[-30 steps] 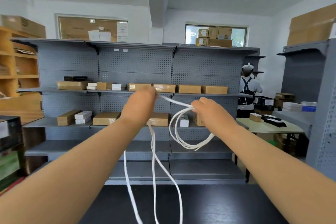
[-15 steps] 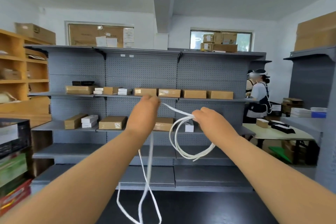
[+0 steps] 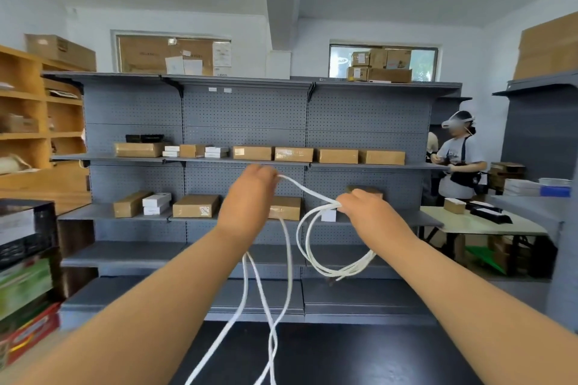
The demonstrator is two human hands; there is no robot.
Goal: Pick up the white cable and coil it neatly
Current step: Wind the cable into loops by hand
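Both my arms are stretched out in front of me with the white cable [image 3: 289,259] between them. My right hand [image 3: 366,211] pinches the top of a small coil of a few loops that hangs below it. From that hand a short taut length runs up-left to my left hand [image 3: 250,197], whose curled fingers grip the cable. Below my left hand several loose strands hang down, cross and leave the view at the bottom. The cable's ends are not visible.
A grey pegboard shelf unit [image 3: 244,122] with cardboard boxes faces me. A dark surface [image 3: 344,356] lies below my arms. Wooden shelves [image 3: 31,109] and stacked crates [image 3: 22,259] stand left. A person with a headset [image 3: 459,162] stands beside a pale table [image 3: 488,225] at right.
The hanging strands under my left hand have swung and re-crossed. Both hands keep their grip and spacing, and the coil looks the same. The person at right has turned.
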